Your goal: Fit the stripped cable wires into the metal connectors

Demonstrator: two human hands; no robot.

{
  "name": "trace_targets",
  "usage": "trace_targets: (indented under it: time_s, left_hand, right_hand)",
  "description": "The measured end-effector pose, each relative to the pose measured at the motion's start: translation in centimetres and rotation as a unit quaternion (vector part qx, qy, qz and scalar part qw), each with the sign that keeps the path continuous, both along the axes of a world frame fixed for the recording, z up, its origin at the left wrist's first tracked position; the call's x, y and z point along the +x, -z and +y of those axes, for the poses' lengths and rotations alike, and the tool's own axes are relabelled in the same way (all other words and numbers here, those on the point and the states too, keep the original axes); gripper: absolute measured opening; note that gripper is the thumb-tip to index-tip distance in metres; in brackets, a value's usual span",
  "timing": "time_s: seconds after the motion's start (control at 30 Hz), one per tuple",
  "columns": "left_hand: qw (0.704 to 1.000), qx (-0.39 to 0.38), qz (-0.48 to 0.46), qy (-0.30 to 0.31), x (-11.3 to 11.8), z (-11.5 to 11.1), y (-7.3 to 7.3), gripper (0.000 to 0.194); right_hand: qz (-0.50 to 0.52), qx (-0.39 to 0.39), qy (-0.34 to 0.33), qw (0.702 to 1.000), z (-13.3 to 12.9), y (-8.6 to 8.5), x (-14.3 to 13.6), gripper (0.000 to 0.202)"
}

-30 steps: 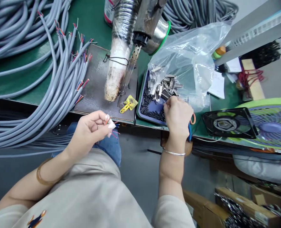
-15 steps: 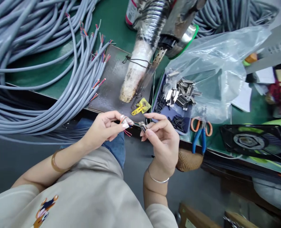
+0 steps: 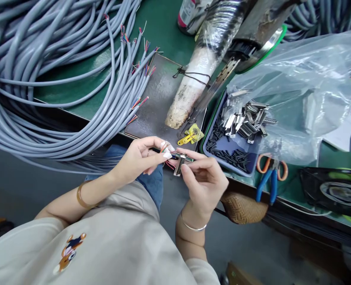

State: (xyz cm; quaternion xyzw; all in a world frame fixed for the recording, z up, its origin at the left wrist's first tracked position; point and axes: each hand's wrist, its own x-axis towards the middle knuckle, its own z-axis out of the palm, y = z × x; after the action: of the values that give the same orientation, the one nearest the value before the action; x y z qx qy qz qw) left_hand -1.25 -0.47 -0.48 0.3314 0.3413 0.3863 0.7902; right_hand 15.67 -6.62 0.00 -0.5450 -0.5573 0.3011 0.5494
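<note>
My left hand [image 3: 147,156] pinches the thin coloured wires [image 3: 165,148] at a cable's end, with loose strands sticking out past the fingertips. Between thumb and fingers, my right hand [image 3: 201,176] grips a small metal D-sub connector [image 3: 179,165], tilted nearly upright. Connector and wires are close together in front of my body; whether they touch I cannot tell. To the right stands a blue tray [image 3: 249,174] with a heap of metal connectors [image 3: 249,118] and many short black tubes [image 3: 233,157].
Grey cables [image 3: 83,130] with stripped ends cover the bench's left. A foil-wrapped tube [image 3: 190,79] leans over a dark metal plate [image 3: 154,99], near a yellow clip [image 3: 187,137]. Blue-handled pliers [image 3: 266,184], a plastic bag [image 3: 297,91] and a black fan [image 3: 336,192] lie rightward.
The connector has turned more upright and come nearer the wires in my left hand. My view has shifted, so the bench things appear further right.
</note>
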Motion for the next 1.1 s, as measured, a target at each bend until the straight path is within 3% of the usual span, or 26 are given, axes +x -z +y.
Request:
trace_targets:
  time_s: [0.07,0.17,0.27,0.4,0.5,0.73,0.9,1.1]
  left_hand:
    - [1.0,-0.008,-0.004,-0.023,0.1,0.3,0.0,0.029]
    - [0.999,-0.029,-0.004,-0.035,0.2,0.5,-0.2,0.031]
    - [0.999,-0.034,0.002,-0.029,0.2,0.6,-0.2,0.034]
    - [1.0,-0.019,0.017,-0.018,0.1,0.6,0.2,0.034]
    - [1.0,0.005,0.024,-0.016,0.2,0.6,0.5,0.033]
    - [0.997,0.038,0.062,-0.04,0.6,0.7,0.3,0.031]
    - [0.993,0.062,0.089,-0.052,0.9,1.0,-0.2,0.03]
    - [0.99,0.083,0.09,-0.07,1.5,1.5,-0.4,0.031]
  right_hand:
    - [-0.054,0.066,0.07,0.994,0.2,0.1,0.1,0.016]
    - [-0.171,0.163,0.167,0.957,0.5,0.4,0.5,0.019]
    - [-0.179,0.176,0.211,0.945,0.5,0.5,0.6,0.018]
    - [-0.048,0.104,0.185,0.976,0.4,0.2,0.4,0.019]
    - [-0.007,0.072,0.155,0.985,0.4,0.1,0.3,0.021]
    - [-0.151,0.113,0.141,0.972,0.8,2.2,-0.1,0.017]
    - [-0.126,0.093,0.11,0.982,1.4,2.5,-0.3,0.008]
    - [-0.117,0.103,0.112,0.981,2.0,2.4,-0.1,0.012]
